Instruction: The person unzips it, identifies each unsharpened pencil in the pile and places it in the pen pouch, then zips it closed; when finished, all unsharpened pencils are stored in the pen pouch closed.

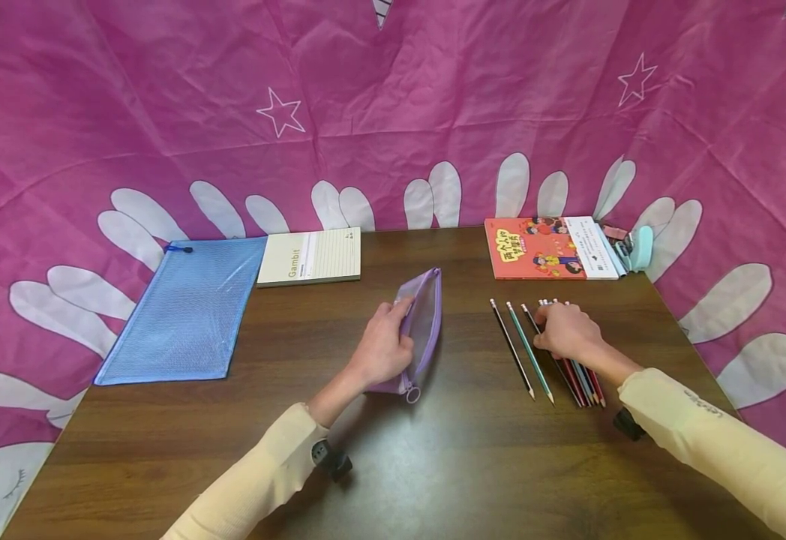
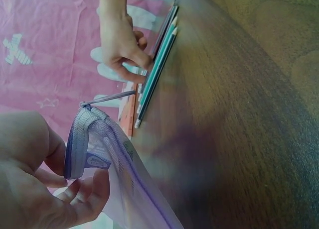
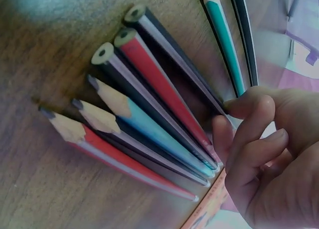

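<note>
My left hand grips the rim of a purple mesh zipper pouch, whose mouth gapes toward the right. A round zipper pull hangs at its near end. Over a row of pencils lying side by side, my right hand pinches a black striped pencil near its far end, thumb and forefinger together. Beside it lie a red pencil, a blue pencil and several more. Left of the hand, a green pencil and another black pencil lie apart.
A blue mesh zipper bag lies at the left, next to a cream notebook. At the back right is a red picture book, with a mint-coloured object beside it. A pink cloth hangs behind the table.
</note>
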`<action>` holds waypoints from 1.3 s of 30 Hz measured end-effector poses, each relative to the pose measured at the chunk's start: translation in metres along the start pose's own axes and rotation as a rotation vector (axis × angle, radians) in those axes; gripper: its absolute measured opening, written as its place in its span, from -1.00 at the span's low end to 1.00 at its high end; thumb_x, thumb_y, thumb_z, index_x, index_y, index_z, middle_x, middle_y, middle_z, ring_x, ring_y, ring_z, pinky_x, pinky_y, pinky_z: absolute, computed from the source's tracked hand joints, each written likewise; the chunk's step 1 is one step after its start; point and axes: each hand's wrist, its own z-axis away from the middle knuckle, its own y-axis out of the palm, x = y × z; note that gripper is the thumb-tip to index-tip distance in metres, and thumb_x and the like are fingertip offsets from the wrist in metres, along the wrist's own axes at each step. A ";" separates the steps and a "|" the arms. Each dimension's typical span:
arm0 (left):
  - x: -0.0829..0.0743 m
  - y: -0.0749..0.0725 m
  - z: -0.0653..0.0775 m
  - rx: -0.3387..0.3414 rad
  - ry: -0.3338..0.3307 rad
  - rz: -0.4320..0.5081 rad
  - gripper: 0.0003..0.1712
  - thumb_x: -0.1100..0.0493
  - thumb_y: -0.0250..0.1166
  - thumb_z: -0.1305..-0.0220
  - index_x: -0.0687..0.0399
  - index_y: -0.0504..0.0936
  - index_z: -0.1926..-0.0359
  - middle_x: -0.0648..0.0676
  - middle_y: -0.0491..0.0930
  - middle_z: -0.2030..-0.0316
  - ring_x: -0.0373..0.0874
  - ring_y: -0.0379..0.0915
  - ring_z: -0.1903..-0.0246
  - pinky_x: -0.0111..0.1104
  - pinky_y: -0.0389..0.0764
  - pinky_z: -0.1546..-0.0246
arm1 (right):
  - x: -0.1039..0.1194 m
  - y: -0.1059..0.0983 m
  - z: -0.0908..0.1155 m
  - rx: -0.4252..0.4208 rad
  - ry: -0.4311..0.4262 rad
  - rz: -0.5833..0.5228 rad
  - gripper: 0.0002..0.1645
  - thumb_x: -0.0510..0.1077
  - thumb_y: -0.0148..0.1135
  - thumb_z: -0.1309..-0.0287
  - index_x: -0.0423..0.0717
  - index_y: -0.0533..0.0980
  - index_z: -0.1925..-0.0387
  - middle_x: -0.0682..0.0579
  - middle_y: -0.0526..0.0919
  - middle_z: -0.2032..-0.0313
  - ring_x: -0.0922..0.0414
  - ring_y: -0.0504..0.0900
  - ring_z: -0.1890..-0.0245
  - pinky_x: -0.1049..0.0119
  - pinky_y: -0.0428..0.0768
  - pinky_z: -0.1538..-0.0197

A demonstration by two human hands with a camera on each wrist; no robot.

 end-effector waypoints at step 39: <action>-0.001 0.001 0.001 -0.019 0.017 -0.017 -0.19 0.49 0.15 -0.01 0.29 0.37 -0.39 0.34 0.48 0.07 0.10 0.48 0.21 -0.12 0.62 0.21 | 0.111 0.001 -0.012 -0.054 0.002 -1.102 -0.61 -0.32 0.16 -0.19 -0.14 0.24 0.01 0.04 0.58 0.54 0.22 0.33 0.75 0.42 0.25 0.67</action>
